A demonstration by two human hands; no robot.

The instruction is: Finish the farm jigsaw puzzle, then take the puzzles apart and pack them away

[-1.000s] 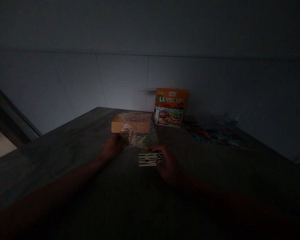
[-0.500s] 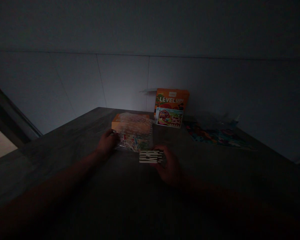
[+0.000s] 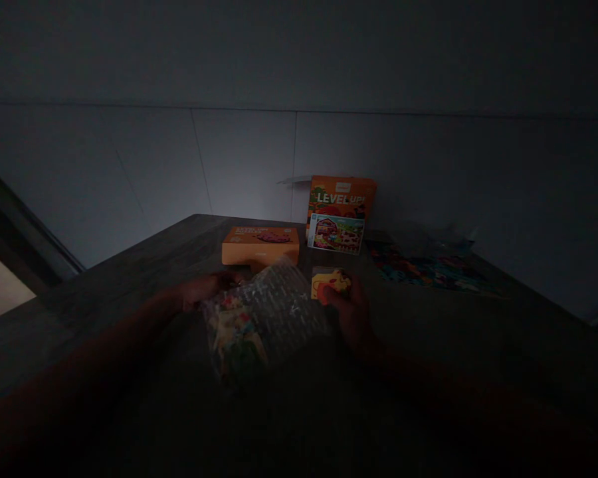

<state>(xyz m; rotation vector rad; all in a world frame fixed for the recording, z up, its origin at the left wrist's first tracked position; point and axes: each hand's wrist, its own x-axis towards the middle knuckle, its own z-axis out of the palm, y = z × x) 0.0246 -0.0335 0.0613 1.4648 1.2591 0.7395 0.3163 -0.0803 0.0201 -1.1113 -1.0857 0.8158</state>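
The right hand (image 3: 353, 312) has its fingers around a yellow piece (image 3: 321, 275), already out; the left hand (image 3: 204, 290) pinches a plastic bag (image 3: 293, 315), colourful pieces (image 3: 236, 332) left inside.

one head-worn view from above, forward and down across the tabletop (image 3: 172, 255) toward the wall (image 3: 246, 159)

The low box (image 3: 234, 253) is orange with a pinkish-red shape on top, and in front of it the see-through bag (image 3: 294, 309) has rows of whitish marks and red, cream and green bits (image 3: 239, 335). Right of the low box, the top card (image 3: 335, 276) is mostly yellow, the tall box (image 3: 346, 189) is orange with white letters, and the flat sheet (image 3: 423, 271) has blue-green and reddish patches.
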